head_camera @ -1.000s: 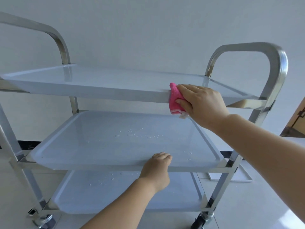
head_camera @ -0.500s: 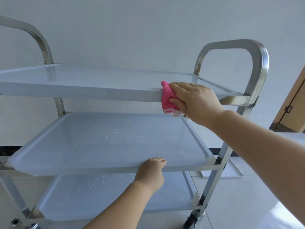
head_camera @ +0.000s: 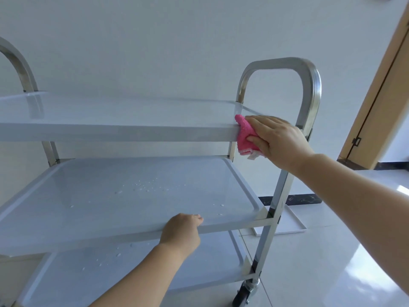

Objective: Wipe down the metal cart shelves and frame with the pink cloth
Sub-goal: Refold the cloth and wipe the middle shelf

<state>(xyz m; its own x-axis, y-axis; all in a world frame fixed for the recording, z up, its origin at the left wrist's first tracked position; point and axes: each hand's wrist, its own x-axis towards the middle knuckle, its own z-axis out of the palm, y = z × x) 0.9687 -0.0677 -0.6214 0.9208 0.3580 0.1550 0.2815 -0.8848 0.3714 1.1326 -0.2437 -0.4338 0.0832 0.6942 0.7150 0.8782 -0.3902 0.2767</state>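
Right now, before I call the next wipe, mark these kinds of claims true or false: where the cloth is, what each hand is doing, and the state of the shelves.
1. The right hand holds the pink cloth against the front edge of the top shelf, near its right end. True.
2. The left hand holds a second cloth. False: it grips the front edge of the middle shelf, with no cloth.
3. The middle shelf is dry. False: water drops lie on it.
4. The cart has three shelves. True.
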